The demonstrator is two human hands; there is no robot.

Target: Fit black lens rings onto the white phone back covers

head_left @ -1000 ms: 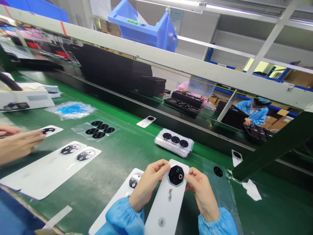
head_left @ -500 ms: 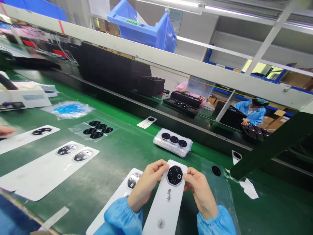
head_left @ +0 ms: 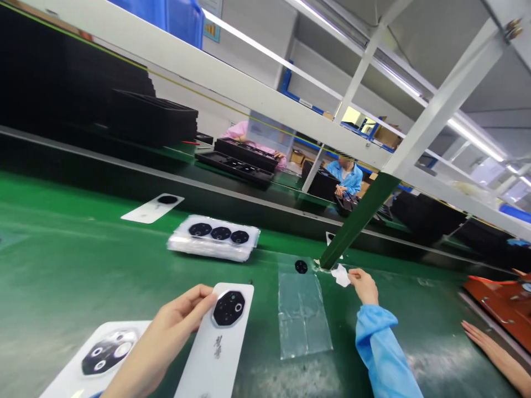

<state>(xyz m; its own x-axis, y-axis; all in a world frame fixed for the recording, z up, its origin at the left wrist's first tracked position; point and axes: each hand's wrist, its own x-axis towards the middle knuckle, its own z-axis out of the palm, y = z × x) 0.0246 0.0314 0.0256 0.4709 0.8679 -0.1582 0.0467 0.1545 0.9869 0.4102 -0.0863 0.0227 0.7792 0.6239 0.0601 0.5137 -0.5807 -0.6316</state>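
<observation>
My left hand [head_left: 182, 320] pinches the upper left edge of a white phone back panel [head_left: 219, 348], with its thumb near the black octagonal camera plate [head_left: 228, 309]. Dark lettering runs below that plate. Out to the right, my right hand [head_left: 365, 286] grips a small crumpled white sheet [head_left: 341, 275], perhaps paper or cloth, beside the green post. Partly behind my left forearm lies another white panel [head_left: 87, 365] with a shiny camera plate. A clear plastic film [head_left: 305, 315] lies between my hands, with one black camera plate [head_left: 301, 267] at its top.
Beyond my left hand stands a stack of clear-wrapped black camera plates [head_left: 213, 249]. Another white panel [head_left: 145, 210] lies farther back. The slanted green post [head_left: 360, 221] rises from the bench. At the right, another person's hand [head_left: 483, 340] is near a reddish-brown board [head_left: 498, 304].
My right hand has let go of the panel and moved right to the white sheet, now gripping it. My left hand still holds the panel. The view has turned right.
</observation>
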